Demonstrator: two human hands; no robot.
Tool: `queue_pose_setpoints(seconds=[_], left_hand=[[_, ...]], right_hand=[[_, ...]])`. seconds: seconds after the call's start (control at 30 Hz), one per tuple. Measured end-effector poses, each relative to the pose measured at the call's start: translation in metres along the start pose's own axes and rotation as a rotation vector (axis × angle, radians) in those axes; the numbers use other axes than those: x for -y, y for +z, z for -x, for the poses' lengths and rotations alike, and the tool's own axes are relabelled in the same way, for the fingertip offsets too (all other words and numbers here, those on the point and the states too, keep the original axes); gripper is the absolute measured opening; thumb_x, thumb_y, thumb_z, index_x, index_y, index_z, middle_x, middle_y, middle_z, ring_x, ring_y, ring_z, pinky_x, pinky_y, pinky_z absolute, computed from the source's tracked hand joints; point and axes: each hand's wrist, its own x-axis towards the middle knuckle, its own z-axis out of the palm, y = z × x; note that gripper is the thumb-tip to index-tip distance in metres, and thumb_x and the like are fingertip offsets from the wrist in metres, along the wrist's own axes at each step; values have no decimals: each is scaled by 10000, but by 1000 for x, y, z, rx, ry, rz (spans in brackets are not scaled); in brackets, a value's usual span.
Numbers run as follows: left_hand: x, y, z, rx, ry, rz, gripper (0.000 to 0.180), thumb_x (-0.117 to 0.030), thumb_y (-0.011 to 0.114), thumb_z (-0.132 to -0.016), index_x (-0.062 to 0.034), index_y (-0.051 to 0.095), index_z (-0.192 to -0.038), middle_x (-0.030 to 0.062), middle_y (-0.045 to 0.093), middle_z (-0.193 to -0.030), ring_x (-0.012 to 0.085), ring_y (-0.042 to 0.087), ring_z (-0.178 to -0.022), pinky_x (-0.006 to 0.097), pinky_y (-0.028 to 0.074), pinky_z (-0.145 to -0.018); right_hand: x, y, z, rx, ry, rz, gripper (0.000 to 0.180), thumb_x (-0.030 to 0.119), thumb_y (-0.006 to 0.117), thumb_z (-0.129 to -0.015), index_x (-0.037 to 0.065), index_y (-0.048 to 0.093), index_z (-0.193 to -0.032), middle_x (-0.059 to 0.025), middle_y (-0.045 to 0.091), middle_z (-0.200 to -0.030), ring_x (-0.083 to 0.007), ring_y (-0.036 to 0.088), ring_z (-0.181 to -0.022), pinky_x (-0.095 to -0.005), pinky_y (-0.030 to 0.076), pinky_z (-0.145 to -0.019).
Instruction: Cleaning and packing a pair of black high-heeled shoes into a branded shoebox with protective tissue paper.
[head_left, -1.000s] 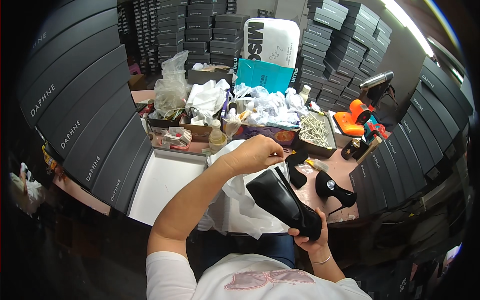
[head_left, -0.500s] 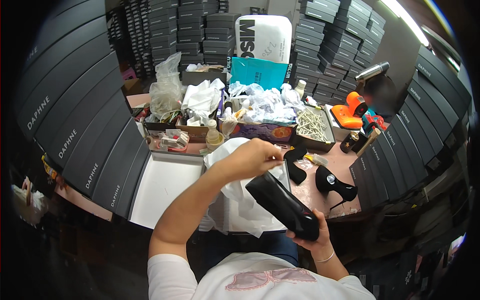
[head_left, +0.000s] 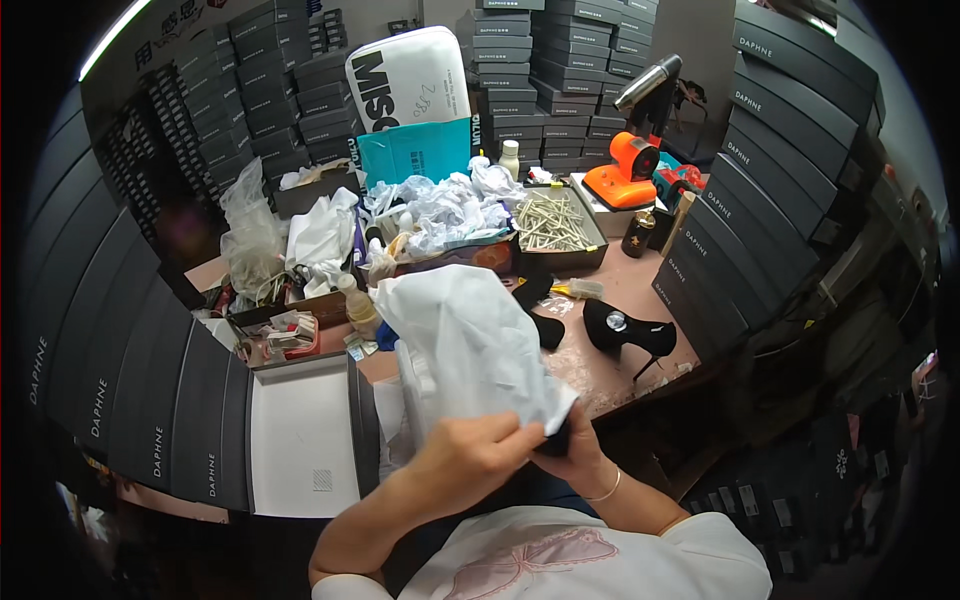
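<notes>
- Left edge of the surface (head_left: pixel 625 275): stacked grey boxes (head_left: pixel 120 400). A knock from the left arm could shift the stack.
- Front edge, left part: white-lined open box (head_left: pixel 305 430). It lies close to the edge and could be pushed off by the left forearm.
- Back left corner: one box holds clear plastic bags (head_left: pixel 250 220); the next holds white wrapping (head_left: pixel 322 240).
- Near these boxes: pale bottle (head_left: pixel 358 305), just beside the tissue. A wide sweep of the tissue could tip it.
- Back edge, middle: carton (head_left: pixel 490 258) heaped with crumpled paper (head_left: pixel 440 205). Loose pieces could spill if it is bumped.
- Front edge, middle: left hand (head_left: pixel 475 455) pinches the lower end of the white tissue (head_left: pixel 460 330). Pulling too hard could tear it.
- Right of it: right hand (head_left: pixel 585 450) grips a black item (head_left: pixel 557 440), mostly covered by tissue. A loose grip could let it slip.
- Back edge, right of middle: shallow dark box (head_left: pixel 565 261) filled with pale sticks (head_left: pixel 550 220).
- Near the front right edge: heeled shoe (head_left: pixel 640 333). Its thin heel makes it prone to toppling.
</notes>
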Motion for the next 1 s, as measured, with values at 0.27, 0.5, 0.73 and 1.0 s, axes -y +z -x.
queue_pose_setpoints(seconds=[0.27,0.5,0.73,1.0], left_hand=[[-31,63,-6,-143,48,338,239,-48,639,-770,-14,604,-1004,59,517,-713,209,586,-602,327,473,-501],[-52,132,21,-40,7,487,255,-102,673,-850,-25,607,-1084,84,568,-782,275,616,-659,326,521,-584],[24,94,94,-728,-935,1501,933,-372,797,-779,-60,253,-1469,105,375,-1434,251,391,-1309,405,343,-1066],[57,20,104,-1367,-803,883,498,-30,641,-792,67,474,-1251,147,589,-1133,256,632,-976,381,546,-895]], right_hand=[[8,-3,0,-114,3,702,544,230,559,-929,50,354,-1399,-128,474,-1332,-239,504,-1210,-381,411,-1020],[1,6,4,-30,141,600,600,251,556,-934,62,290,-1436,-146,404,-1392,-251,471,-1252,-396,393,-1040],[-48,2,-29,-5,145,356,659,273,554,-939,73,226,-1474,-164,334,-1452,-263,438,-1295,-411,375,-1059],[-47,-29,-19,211,20,1142,728,298,550,-944,86,153,-1516,-185,255,-1521,-277,401,-1343,-428,355,-1082]])
